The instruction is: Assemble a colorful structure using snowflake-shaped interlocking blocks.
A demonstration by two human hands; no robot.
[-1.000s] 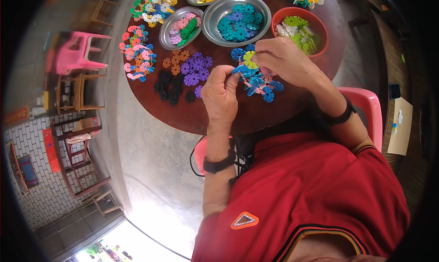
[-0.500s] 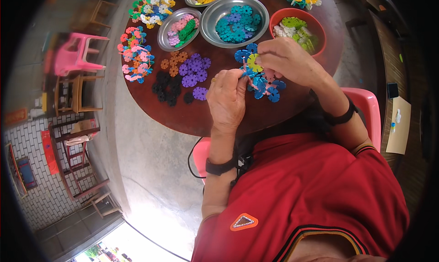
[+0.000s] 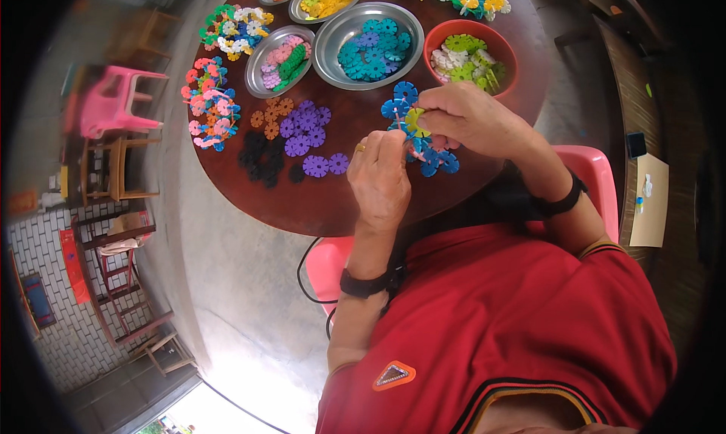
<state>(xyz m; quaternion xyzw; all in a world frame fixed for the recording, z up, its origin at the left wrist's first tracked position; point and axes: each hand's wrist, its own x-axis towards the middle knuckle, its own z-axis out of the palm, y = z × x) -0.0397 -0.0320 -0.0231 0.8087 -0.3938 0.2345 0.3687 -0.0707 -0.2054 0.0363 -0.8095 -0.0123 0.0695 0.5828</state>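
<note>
Over the near right part of the table, both hands are at a cluster of slotted flower-shaped plastic discs (image 3: 431, 161), mostly blue with some pink. My right hand (image 3: 476, 122) is closed, thumb and fingers pinching a lime-green disc (image 3: 414, 122) at the cluster's upper middle. On the cluster's near left side, my left hand (image 3: 380, 178) is closed with its fingertips on the joined discs; the fingers hide the exact piece. Left of it lie loose purple discs (image 3: 305, 126), black discs (image 3: 261, 158) and a few orange discs (image 3: 272, 118).
A metal bowl of teal discs (image 3: 321, 63), a red bowl (image 3: 514, 63) of lime and white discs, and smaller metal dishes stand farther back. Finished-looking disc clusters (image 3: 214, 105) line the table's left edge. A pink stool (image 3: 113, 105) is on the floor at left.
The whole view has shifted slightly. My left hand has moved a little to the right against the table, uncovering another purple disc. My right hand still pinches the lime-green disc.
</note>
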